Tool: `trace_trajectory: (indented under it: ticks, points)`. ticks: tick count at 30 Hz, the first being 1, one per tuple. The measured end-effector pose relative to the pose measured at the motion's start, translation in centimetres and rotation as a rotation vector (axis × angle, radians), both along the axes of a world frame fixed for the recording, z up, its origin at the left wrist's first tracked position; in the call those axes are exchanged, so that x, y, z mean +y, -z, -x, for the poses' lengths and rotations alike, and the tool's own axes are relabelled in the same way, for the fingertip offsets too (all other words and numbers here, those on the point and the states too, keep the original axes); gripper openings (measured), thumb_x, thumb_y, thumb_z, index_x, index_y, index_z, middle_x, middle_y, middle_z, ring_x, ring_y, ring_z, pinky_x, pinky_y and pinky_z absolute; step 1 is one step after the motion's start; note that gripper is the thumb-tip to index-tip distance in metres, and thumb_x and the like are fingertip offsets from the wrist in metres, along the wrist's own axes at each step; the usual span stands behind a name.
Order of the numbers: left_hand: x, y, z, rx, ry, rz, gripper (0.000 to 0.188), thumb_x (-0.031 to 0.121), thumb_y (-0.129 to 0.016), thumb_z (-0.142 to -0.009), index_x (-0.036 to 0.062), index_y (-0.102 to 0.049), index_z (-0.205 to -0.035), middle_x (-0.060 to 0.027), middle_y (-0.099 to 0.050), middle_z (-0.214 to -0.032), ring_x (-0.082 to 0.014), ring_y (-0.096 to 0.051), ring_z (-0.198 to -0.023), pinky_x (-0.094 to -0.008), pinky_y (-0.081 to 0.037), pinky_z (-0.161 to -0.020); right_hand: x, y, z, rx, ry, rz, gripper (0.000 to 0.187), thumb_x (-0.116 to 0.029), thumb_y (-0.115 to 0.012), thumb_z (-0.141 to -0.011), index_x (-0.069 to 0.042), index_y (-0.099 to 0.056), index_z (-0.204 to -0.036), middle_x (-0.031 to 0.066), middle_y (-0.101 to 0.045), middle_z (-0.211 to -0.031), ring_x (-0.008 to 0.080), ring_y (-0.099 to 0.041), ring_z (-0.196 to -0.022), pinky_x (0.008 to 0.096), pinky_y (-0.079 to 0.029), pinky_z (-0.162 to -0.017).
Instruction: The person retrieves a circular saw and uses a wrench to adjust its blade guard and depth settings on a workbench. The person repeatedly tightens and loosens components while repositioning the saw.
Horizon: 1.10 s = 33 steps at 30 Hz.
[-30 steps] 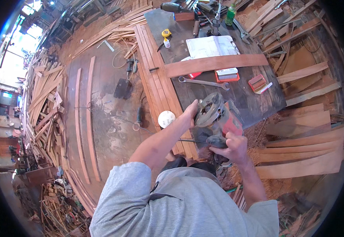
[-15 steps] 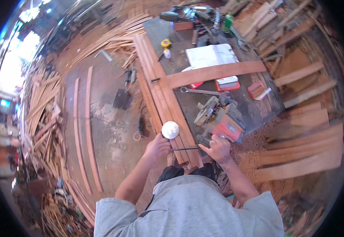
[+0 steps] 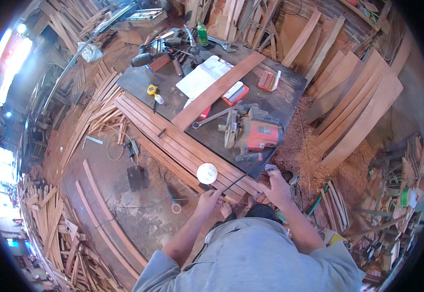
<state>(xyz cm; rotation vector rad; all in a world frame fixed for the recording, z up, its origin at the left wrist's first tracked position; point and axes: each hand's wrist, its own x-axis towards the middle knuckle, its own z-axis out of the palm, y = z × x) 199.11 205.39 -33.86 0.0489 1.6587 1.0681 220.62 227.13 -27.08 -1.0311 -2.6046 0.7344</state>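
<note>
My left hand (image 3: 209, 201) is closed on the near end of a thin dark rod (image 3: 234, 182), which slants across a bundle of long reddish planks (image 3: 173, 141). A round white disc (image 3: 207, 173) lies on the planks just beyond that hand; beside it is a small dark block (image 3: 204, 186). My right hand (image 3: 277, 190) is by the planks' near right end, thumb and fingers apart. Something small and pale (image 3: 271, 167) shows at its fingertips; I cannot make out what. A red-and-grey power tool (image 3: 260, 134) sits on the dark table (image 3: 290, 87) beyond the right hand.
On the table are a wide plank (image 3: 221, 90), open papers (image 3: 197, 80), a wrench (image 3: 214, 117), a yellow tape measure (image 3: 152, 89) and a green bottle (image 3: 202, 35). Curved boards (image 3: 358, 107) lean at right. Two long strips (image 3: 110, 209) and a cord lie on the floor at left.
The view has turned, so the table and planks now slant. My right hand has come away from the rod and the power tool's handle. The rod remains in my left hand.
</note>
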Motion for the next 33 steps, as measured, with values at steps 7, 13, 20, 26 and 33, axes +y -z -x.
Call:
trace_trajectory:
  ticks: [7, 13, 20, 26, 33]
  points:
    - [5.3, -2.5, 5.8, 0.582, 0.039, -0.138, 0.03, 0.025, -0.065, -0.098, 0.0016, -0.073, -0.115, -0.0108, -0.076, -0.096, -0.0193, -0.072, -0.088, -0.0324, -0.056, -0.079, -4.6, 2.4, -8.7, -0.283, -0.026, 0.243, 0.044, -0.042, -0.079, -0.084, -0.004, -0.066, -0.102, 0.0187, -0.066, -0.106, 0.0411, -0.067, -0.099, 0.0492, -0.054, -0.084]
    - [15.6, -2.5, 14.4, 1.293, 0.265, -0.295, 0.027, 0.02, -0.063, -0.096, 0.0041, -0.069, -0.117, -0.016, -0.074, -0.105, -0.0325, -0.072, -0.102, -0.0442, -0.057, -0.088, -2.4, 3.7, -9.2, -0.379, -0.18, 0.397, 0.046, -0.046, -0.075, -0.086, -0.004, -0.07, -0.104, 0.02, -0.068, -0.11, 0.0407, -0.067, -0.1, 0.0485, -0.055, -0.086]
    - [21.5, 2.2, 19.9, 1.603, 0.677, 0.333, 0.011, 0.017, -0.061, -0.095, 0.0082, -0.063, -0.101, -0.0141, -0.067, -0.103, -0.0312, -0.071, -0.099, -0.0498, -0.056, -0.084, 6.0, 4.2, -9.4, -0.291, 0.11, 0.389, 0.044, -0.044, -0.077, -0.087, -0.003, -0.069, -0.1, 0.0181, -0.068, -0.105, 0.0403, -0.067, -0.098, 0.0493, -0.054, -0.084]
    - [20.2, 1.2, 21.1, 1.663, 0.907, 0.297, 0.018, 0.021, -0.068, -0.092, 0.0111, -0.067, -0.106, -0.0125, -0.071, -0.09, -0.0335, -0.073, -0.085, -0.0479, -0.058, -0.079, 6.6, 6.0, -12.7, -0.414, 0.086, 0.395, 0.048, -0.047, -0.074, -0.088, -0.001, -0.069, -0.102, 0.0241, -0.067, -0.112, 0.0427, -0.066, -0.105, 0.0506, -0.054, -0.091]
    - [18.2, -1.3, 20.9, 1.287, 0.855, 0.037, 0.037, 0.014, -0.075, -0.078, -0.0002, -0.066, -0.11, -0.0225, -0.069, -0.103, -0.042, -0.069, -0.102, -0.0516, -0.055, -0.088, -2.1, 13.8, -19.7, -0.432, 0.533, 0.777, 0.059, -0.055, -0.074, -0.086, 0.001, -0.07, -0.102, 0.0268, -0.071, -0.107, 0.0426, -0.069, -0.105, 0.0493, -0.055, -0.088]
